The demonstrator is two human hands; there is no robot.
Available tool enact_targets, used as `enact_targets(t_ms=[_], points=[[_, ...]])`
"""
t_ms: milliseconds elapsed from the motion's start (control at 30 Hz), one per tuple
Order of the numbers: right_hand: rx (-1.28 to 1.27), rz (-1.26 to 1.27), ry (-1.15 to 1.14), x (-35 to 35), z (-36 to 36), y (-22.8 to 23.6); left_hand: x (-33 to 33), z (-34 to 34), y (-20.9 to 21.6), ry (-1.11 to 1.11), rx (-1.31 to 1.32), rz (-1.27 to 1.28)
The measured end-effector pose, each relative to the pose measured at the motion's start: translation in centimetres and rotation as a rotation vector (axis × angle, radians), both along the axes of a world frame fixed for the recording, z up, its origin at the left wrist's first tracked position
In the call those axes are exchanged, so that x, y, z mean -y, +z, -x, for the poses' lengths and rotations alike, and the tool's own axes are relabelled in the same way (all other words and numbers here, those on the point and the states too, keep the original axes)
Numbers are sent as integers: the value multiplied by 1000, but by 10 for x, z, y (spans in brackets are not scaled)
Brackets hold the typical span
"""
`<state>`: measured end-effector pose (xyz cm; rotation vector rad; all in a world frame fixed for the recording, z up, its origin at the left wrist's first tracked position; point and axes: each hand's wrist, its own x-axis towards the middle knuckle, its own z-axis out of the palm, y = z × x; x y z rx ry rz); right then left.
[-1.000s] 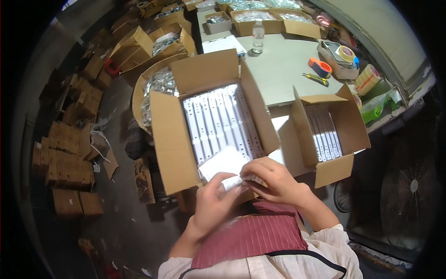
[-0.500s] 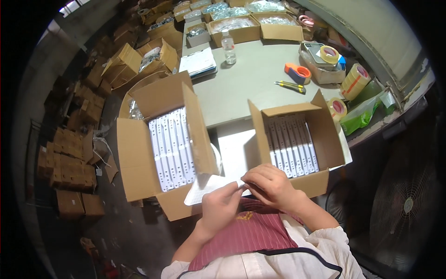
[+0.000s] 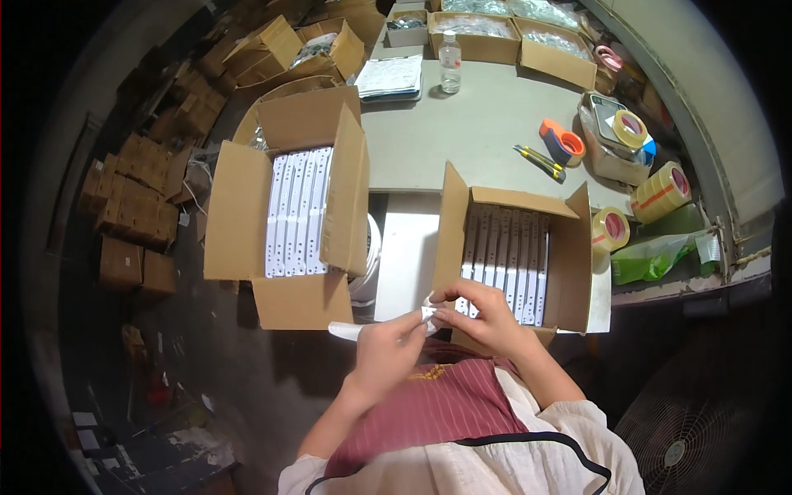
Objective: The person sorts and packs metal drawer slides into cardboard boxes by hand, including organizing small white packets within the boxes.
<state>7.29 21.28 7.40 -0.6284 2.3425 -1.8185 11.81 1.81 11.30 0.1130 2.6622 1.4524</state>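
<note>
My left hand (image 3: 389,353) is closed on a white sheet (image 3: 345,332), which looks like paper and is seen nearly edge-on. Its thumb and forefinger pinch a small folded white bit at the sheet's right end. My right hand (image 3: 485,320) meets it there, fingertips pinched on the same bit; the exact hold is partly hidden. Just beyond my right hand stands an open cardboard box (image 3: 571,272) filled with upright white bars with holes (image 3: 505,252). Left of it is another open cardboard box (image 3: 301,301), holding similar white bars (image 3: 299,214).
A grey-green table (image 3: 487,115) bears a clipboard with papers (image 3: 389,76), a clear bottle (image 3: 450,64), an orange tape dispenser (image 3: 563,142) and yellow cutters (image 3: 540,162). Tape rolls (image 3: 660,194) stand at the right edge. A white bucket (image 3: 367,276) sits between the boxes. A fan (image 3: 675,452) is at lower right.
The view has shifted, so the boxes and table sit differently in it. The sheet has turned from showing its face to nearly edge-on. My right fingers have spread a little around its end.
</note>
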Motion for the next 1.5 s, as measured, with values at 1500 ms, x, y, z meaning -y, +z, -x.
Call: enact_targets(t_ms=[1500], points=[[-475, -252, -118, 5, 27, -5, -1, 46, -23, -26, 53, -75]])
